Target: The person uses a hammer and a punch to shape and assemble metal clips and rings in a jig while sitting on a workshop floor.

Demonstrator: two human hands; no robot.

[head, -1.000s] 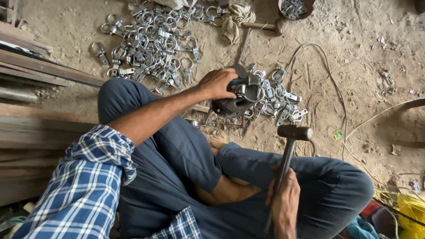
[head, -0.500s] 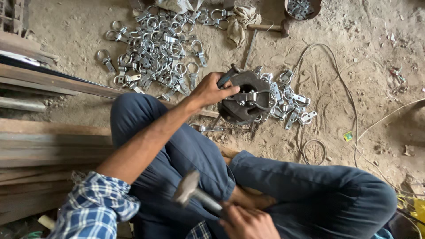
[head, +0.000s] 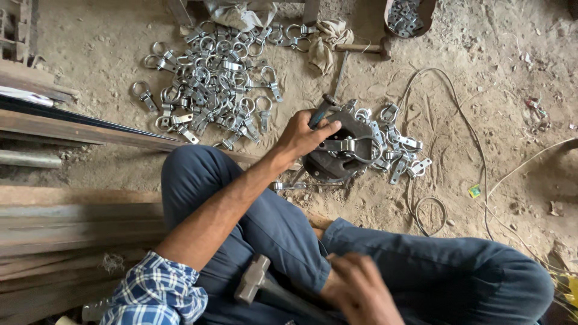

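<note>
I sit on a dirt floor with my legs folded. My left hand [head: 303, 136] reaches forward and holds a metal ring clamp [head: 346, 145] down on a dark round iron block [head: 331, 165]. My right hand [head: 360, 290] is low, close to my body, shut on the handle of a hammer; the hammer head [head: 251, 278] lies over my lap, pointing left. A small heap of ring clamps [head: 397, 147] sits just right of the block.
A large heap of metal ring clamps [head: 220, 78] lies on the ground ahead to the left. Long wooden planks and metal bars [head: 72, 210] run along the left. A bowl of metal parts [head: 408, 13] stands at the top. Loose wire [head: 445, 120] curls right.
My right hand has pulled the hammer from beside my right leg back toward my body, its head now swung left over my lap. My left hand has stayed on the block.
</note>
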